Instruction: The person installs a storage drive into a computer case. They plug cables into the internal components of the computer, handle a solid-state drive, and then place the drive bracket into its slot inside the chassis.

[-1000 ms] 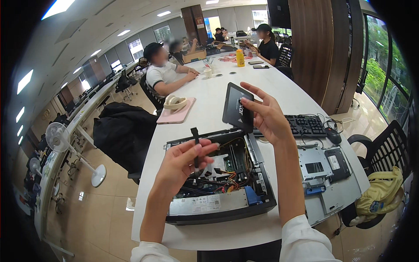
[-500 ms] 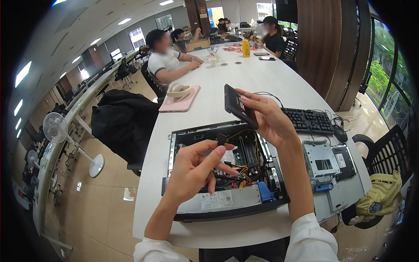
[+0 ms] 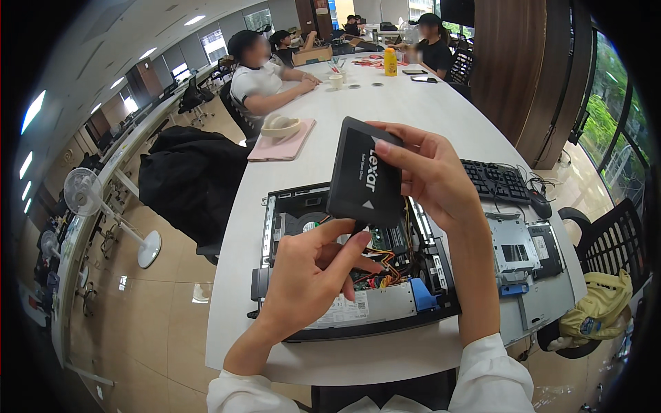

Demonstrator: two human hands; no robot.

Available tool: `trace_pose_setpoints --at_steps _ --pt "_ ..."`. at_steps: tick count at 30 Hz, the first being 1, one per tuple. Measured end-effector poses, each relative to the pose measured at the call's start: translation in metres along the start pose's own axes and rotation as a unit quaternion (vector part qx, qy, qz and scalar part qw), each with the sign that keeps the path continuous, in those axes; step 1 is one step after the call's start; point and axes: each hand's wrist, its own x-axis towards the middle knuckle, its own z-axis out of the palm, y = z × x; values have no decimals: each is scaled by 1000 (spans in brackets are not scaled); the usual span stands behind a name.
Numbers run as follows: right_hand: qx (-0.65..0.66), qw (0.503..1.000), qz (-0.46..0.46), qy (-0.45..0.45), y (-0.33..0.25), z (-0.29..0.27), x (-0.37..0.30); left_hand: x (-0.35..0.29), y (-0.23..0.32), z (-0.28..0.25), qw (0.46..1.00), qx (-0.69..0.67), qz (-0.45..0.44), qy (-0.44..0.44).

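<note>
My right hand [image 3: 438,177] grips a black solid-state drive [image 3: 352,180] by its right side, thumb on its broad face. The drive is tilted above an opened desktop computer case [image 3: 375,327], its labelled face turned to me. My left hand [image 3: 303,279] is just below the drive, thumb and forefinger pinched on a black cable connector [image 3: 359,226]. That connector is mostly hidden by the fingertips and meets the drive's lower edge; whether it is plugged in I cannot tell. Coloured wires [image 3: 391,265] and a blue latch [image 3: 422,294] show inside the case.
A metal drive bracket [image 3: 511,242] and side panel lie right of the case, below a black keyboard [image 3: 497,180] and mouse [image 3: 540,204]. Headphones [image 3: 281,126] rest on a pink tablet or folder [image 3: 297,147]. A black-draped chair [image 3: 189,186] stands left; people sit farther along the table.
The drive has turned its labelled face toward me and come down and left. The connector in my left hand now meets its lower edge.
</note>
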Motion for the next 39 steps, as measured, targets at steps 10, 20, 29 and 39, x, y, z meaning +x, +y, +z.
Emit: trace_pose_setpoints --at_steps 10,20,29,39 --pt "-40 994 -62 82 -7 -3 -6 0 9 -5 999 -24 -29 -31" --pt "-58 992 -74 85 -9 1 -8 -2 6 -1 1000 5 16 1" --pt "-77 987 -101 96 -9 1 -8 -3 8 -2 999 23 24 -3" --pt "-101 983 -123 87 -13 3 -11 -3 10 -3 1000 21 5 -5"
